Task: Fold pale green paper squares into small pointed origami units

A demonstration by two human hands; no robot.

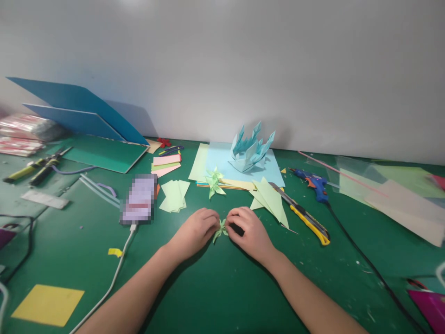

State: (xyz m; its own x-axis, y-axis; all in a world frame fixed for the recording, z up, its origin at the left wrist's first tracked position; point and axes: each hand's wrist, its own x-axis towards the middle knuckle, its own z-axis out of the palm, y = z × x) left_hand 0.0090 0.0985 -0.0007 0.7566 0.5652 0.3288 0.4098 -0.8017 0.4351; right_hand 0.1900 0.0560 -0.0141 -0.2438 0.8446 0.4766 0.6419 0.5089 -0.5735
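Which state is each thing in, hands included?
Green paper flower, folded, held
Left hand, pinching it
Right hand, pinching it
Second green paper flower, folded, spread open
Blue origami, folded, standing upright
Utility knife, lying down, blade state unclear
Glue gun, lying down, cord attached
Phone, lying flat, cable plugged in
Pliers, lying down, handles apart
Blue boards, tilted
Yellow paper, flat
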